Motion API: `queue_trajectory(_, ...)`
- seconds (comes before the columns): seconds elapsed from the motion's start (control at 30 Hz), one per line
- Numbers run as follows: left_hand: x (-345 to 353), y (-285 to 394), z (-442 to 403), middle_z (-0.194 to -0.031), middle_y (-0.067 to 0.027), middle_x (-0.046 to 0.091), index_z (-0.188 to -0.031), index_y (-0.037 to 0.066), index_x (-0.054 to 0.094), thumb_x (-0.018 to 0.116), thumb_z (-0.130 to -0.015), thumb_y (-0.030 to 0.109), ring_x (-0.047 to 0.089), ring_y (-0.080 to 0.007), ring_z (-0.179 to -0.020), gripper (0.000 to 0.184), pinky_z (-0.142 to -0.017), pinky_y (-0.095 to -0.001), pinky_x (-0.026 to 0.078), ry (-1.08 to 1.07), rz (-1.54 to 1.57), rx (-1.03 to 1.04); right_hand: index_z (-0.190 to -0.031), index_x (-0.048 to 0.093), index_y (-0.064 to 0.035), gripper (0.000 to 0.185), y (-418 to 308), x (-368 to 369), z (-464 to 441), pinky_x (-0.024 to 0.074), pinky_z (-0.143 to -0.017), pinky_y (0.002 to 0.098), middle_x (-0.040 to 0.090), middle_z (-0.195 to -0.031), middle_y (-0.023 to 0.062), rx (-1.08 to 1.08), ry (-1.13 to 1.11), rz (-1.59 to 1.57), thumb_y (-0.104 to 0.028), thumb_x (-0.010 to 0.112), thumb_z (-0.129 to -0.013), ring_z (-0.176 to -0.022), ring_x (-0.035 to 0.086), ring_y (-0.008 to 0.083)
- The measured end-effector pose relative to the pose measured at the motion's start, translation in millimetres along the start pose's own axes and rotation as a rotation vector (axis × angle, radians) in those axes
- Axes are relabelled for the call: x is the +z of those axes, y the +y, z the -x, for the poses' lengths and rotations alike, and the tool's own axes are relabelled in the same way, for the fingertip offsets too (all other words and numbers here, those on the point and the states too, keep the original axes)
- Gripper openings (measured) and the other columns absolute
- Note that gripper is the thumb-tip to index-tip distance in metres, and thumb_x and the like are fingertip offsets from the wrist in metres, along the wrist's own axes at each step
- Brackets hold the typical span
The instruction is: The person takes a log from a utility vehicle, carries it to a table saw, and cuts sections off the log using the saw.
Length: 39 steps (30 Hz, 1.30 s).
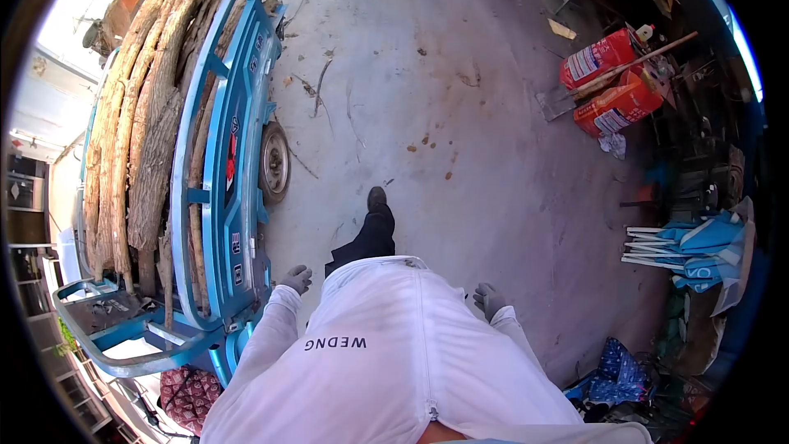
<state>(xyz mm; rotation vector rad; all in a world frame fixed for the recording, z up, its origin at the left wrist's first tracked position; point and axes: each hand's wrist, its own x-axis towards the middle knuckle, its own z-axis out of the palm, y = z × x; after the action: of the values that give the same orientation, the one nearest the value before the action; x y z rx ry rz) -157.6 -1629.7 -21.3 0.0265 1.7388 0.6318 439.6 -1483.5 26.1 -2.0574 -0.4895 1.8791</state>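
My left hand (297, 279), in a grey glove, hangs beside my white jacket (374, 362), near the side of a blue cargo vehicle (241, 156). On the other side of the jacket is my right hand (490, 299), also gloved in grey, over the concrete floor. Both hands have their fingers somewhat apart and hold nothing. Long logs (152, 131) lie in the bed of the vehicle, behind its blue rail. One dark shoe (376, 197) shows ahead of me on the floor.
Two red sacks (598, 59) and a long-handled shovel (556, 104) lie at the upper right. Blue-and-white folded items with white sticks (708, 234) are at the right. A blue patterned bag (616, 372) sits lower right. Twigs (321, 86) lie on the floor.
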Motion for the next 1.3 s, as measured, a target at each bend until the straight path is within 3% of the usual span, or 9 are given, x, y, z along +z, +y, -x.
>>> queue_trajectory(0.2,29.4,157.1,-79.3,-0.115,-0.005,0.067,-0.14,0.012,0.053,0.07,-0.091,0.033,0.065,-0.0236,-0.093,0.056,-0.078,-0.042,0.053,-0.023,-0.183,-0.244,-0.132,0.057,-0.006,0.048,-117.9,33.3,-26.8,0.052,-0.08,0.0376,0.066,-0.114,0.0086,-0.08,-0.021,0.33,-0.034,0.063,-0.093,-0.095,0.065,0.0215)
queue_trajectory(0.37,42.4,362.2,-121.5,-0.121,-0.0081,0.067,-0.142,0.009,0.051,0.071,-0.091,0.031,0.066,-0.026,-0.101,0.058,-0.083,-0.0426,0.053,0.023,-0.219,-0.042,-0.134,0.054,-0.0071,0.047,-257.8,65.3,-73.8,0.0519,-0.086,0.0383,0.064,-0.12,0.0098,-0.067,0.09,-0.065,-0.032,0.061,-0.095,-0.104,0.064,0.0227)
queue_trajectory(0.57,75.4,558.8,-196.4,-0.096,-0.0002,0.068,-0.132,0.012,0.059,0.072,-0.09,0.022,0.062,-0.0145,-0.073,0.045,-0.061,-0.0308,0.048,0.089,-0.024,0.209,-0.131,0.056,-0.0081,0.045,-377.7,91.0,-187.8,0.052,-0.084,0.0392,0.065,-0.115,0.0102,-0.039,0.146,-0.13,-0.032,0.063,-0.093,-0.098,0.064,0.0229)
queue_trajectory(0.83,178.2,657.0,-228.3,-0.12,-0.0061,0.068,-0.136,0.015,0.056,0.07,-0.092,0.031,0.067,-0.0255,-0.098,0.049,-0.074,-0.0395,0.053,0.109,0.061,-0.092,-0.127,0.058,-0.0069,0.043,-615.2,60.1,-323.9,0.0528,-0.082,0.0422,0.064,-0.116,0.0148,0.152,0.125,-0.045,-0.033,0.062,-0.094,-0.097,0.064,0.0257)
queue_trajectory(0.97,231.3,687.5,-257.8,-0.121,-0.0075,0.068,-0.139,0.011,0.054,0.072,-0.091,0.031,0.066,-0.0253,-0.1,0.055,-0.078,-0.0397,0.053,-0.011,-0.012,-0.113,-0.143,0.043,-0.0104,0.049,-757.2,9.1,-420.8,0.0516,-0.095,0.0432,0.059,-0.133,0.0199,-0.079,-0.147,-0.109,-0.023,0.058,-0.098,-0.115,0.063,0.0341)
queue_trajectory(1.07,259.7,732.8,-299.4,-0.12,-0.0077,0.068,-0.139,0.01,0.054,0.073,-0.09,0.031,0.066,-0.0246,-0.099,0.056,-0.078,-0.0399,0.053,-0.107,0.02,-0.112,-0.146,0.039,-0.0125,0.052,-895.2,39.4,-464.1,0.0517,-0.096,0.043,0.058,-0.133,0.0191,-0.204,0.111,0.111,-0.023,0.057,-0.098,-0.114,0.063,0.0328)
queue_trajectory(1.17,266.0,780.6,-357.1,-0.107,-0.0074,0.071,-0.131,0.01,0.061,0.07,-0.093,0.022,0.068,-0.0223,-0.092,0.041,-0.081,-0.0391,0.056,-0.103,-0.334,0.023,-0.146,0.037,-0.0129,0.054,-986.4,70.9,-475.3,0.053,-0.093,0.0427,0.06,-0.13,0.0179,-0.332,0.045,0.188,-0.025,0.057,-0.098,-0.113,0.064,0.0315)
queue_trajectory(1.23,276.5,845.9,-387.0,-0.104,-0.0048,0.071,-0.131,0.013,0.061,0.07,-0.093,0.024,0.068,-0.0211,-0.087,0.041,-0.076,-0.0397,0.055,-0.026,-0.125,-0.057,-0.115,0.055,-0.0151,0.028,-1030.7,110.0,-479.1,0.0497,-0.061,0.0323,0.063,-0.083,0.0023,-0.338,0.041,-0.135,-0.019,0.068,-0.09,-0.068,0.061,0.0169)
queue_trajectory(1.3,283.7,921.4,-405.9,-0.098,0.0008,0.069,-0.13,0.017,0.058,0.069,-0.092,0.027,0.064,-0.0174,-0.076,0.04,-0.066,-0.0387,0.051,0.072,0.11,-0.122,-0.135,0.052,-0.0117,0.04,-1039.9,137.1,-507.7,0.0537,-0.09,0.0459,0.063,-0.122,0.0164,-0.214,0.133,-0.01,-0.026,0.056,-0.098,-0.108,0.064,0.0314)
